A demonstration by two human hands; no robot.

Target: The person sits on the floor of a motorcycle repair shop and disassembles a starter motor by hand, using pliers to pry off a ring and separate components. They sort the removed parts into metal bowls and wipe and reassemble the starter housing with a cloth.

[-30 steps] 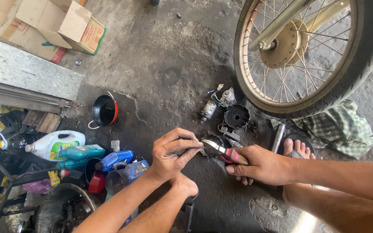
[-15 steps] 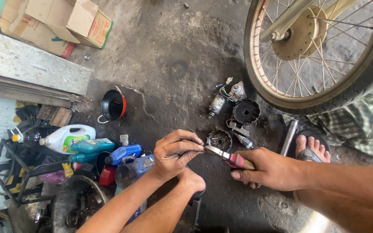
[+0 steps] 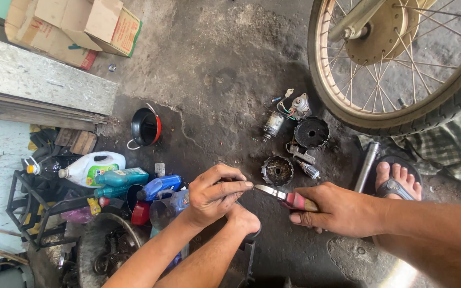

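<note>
Right hand: my right hand (image 3: 342,209) is wrapped tight round the red handle of a short steel-bladed knife (image 3: 286,197), blade pointing toward my other hand.
Left hand: my left hand (image 3: 212,194) is pinched narrow, thumb and forefinger meeting at the blade's tip; whatever small piece sits between those fingertips is too small for me to make out.
Where the knife lies: low in the middle of the view, bridging both hands, above the oily concrete floor (image 3: 230,69).
Done so far, I judge: a small motor lies stripped apart just beyond the blade: a round toothed metal housing (image 3: 277,170), a black round cover (image 3: 311,132), a small wound armature (image 3: 310,169).
Left, I judge: these parts lie loose and apart, nothing refitted.
Nearby: spoked motorcycle wheel (image 3: 401,58), sandalled foot (image 3: 396,178), blue plastic bottles (image 3: 156,186).
</note>
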